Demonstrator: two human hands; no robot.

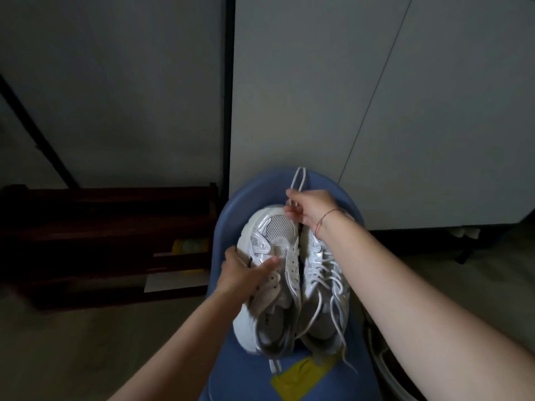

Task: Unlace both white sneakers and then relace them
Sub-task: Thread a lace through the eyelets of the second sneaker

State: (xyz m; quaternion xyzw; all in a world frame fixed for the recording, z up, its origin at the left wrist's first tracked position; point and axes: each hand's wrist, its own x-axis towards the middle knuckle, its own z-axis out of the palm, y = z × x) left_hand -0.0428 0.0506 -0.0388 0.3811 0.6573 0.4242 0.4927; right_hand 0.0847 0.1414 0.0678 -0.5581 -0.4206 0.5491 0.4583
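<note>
Head view.

1. Position of parts. 2 white sneakers lie side by side on a blue seat (341, 195), soles down, touching along their inner edges. The long axis of each runs from the heel, nearest the person, to the toe, farthest away. The near sneaker (266, 287) sits on the person's left, and its front eyelets appear empty. The far sneaker (324, 285) sits on the right, is laced across its tongue, and has loose ends trailing toward a yellow patch (301, 374) on the seat.

2. Left hand (241, 274). It rests on the outer side of the near sneaker at mid-length. The fingers wrap the sole edge and the thumb lies across the upper toward the eyelets. This reads as a steadying hold.

3. Right hand (308, 209). It is above the 2 toes, with a thin bracelet (325, 219) on the wrist. The curled fingers pinch a lace (298, 179), which stands as a narrow loop beyond the hand, farther from the person. Below the hand the lace drops into the gap between the toes. Which eyelet it enters cannot be told.

4. Governing relation. The held lace lies past the toe end, in line with the long axis. The right hand is the nearer hand to it. A pull along that axis, away from the heel, is judged to draw the lace free while the left hand resists sliding.
</note>
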